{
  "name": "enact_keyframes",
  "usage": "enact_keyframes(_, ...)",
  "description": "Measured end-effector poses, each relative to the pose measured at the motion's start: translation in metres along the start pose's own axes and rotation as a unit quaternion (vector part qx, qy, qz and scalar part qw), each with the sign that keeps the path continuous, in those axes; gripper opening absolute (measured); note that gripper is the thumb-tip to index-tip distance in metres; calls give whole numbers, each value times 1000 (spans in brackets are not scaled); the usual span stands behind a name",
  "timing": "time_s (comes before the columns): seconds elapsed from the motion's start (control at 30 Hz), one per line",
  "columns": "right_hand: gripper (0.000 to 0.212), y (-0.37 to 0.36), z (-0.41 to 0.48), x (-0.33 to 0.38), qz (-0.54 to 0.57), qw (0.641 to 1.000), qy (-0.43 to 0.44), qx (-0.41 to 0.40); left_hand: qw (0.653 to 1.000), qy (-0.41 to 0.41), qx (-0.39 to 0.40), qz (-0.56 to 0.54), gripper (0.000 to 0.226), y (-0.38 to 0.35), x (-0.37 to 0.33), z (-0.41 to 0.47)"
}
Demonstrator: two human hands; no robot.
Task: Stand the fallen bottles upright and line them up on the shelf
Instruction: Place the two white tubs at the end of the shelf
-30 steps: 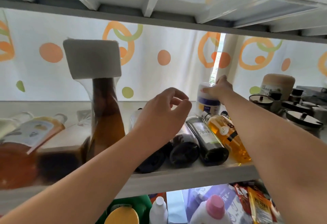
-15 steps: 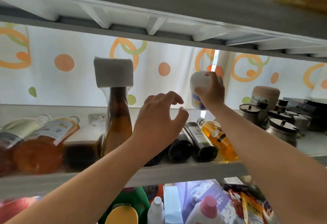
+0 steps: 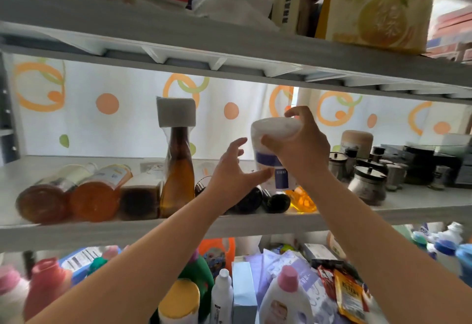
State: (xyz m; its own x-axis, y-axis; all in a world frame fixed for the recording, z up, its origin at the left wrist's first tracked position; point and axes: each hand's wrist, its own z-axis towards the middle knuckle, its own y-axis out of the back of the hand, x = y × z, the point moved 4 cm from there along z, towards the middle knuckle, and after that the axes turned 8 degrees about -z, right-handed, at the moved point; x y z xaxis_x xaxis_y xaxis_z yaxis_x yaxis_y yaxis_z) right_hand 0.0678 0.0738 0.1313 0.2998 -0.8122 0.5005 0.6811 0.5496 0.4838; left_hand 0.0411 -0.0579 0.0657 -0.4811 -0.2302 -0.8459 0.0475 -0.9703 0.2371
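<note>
My right hand [image 3: 304,152] grips a white bottle with a blue label [image 3: 270,150] and holds it in the air above the middle shelf [image 3: 255,224]. My left hand [image 3: 233,173] is spread open just left of it, thumb touching the bottle's lower part. Under the hands, two dark bottles [image 3: 251,199] and a yellow-orange bottle [image 3: 302,199] lie on their sides. On the left, orange-brown bottles [image 3: 94,199] and a dark square one [image 3: 139,199] also lie flat. A tall amber bottle with a grey square cap [image 3: 178,170] stands upright.
Metal-lidded jars [image 3: 367,185] and a tan-lidded container [image 3: 357,142] crowd the shelf's right side. The upper shelf [image 3: 229,37] carries boxes and a bag close overhead. Detergent and lotion bottles [image 3: 283,298] fill the space below. A patterned curtain hangs behind.
My right hand has lifted the white bottle off the back of the shelf and brought it forward and up. My left hand opened and rose to meet it. The camera tilted upward.
</note>
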Motion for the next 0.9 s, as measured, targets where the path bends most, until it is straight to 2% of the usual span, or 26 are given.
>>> enact_keyframes(0.13, 61, 16, -38, 30, -31, 999, 27, 33, 997, -56, -4, -50, 84, 4, -6, -24)
enact_keyframes(0.23, 61, 18, -60, 52, -66, 996, 57, 36, 992, -89, -46, -72, 77, 27, -8, -44)
enact_keyframes(0.47, 58, 2, -97, 102, -2, 992, 129, -3, 984, -118, -130, -21, 80, 97, -6, -87)
enact_keyframes(0.67, 55, -46, -118, 145, 134, 967, 173, 127, 967, -109, -223, 52, 86, 164, 4, -121)
enact_keyframes(0.83, 69, -97, -125, 186, 170, 939, 195, 228, 956, -90, -260, 100, 97, 227, 13, -137)
enact_keyframes(0.9, 79, -116, -122, 206, 207, 923, 199, 255, 953, -87, -268, 113, 95, 245, 10, -142)
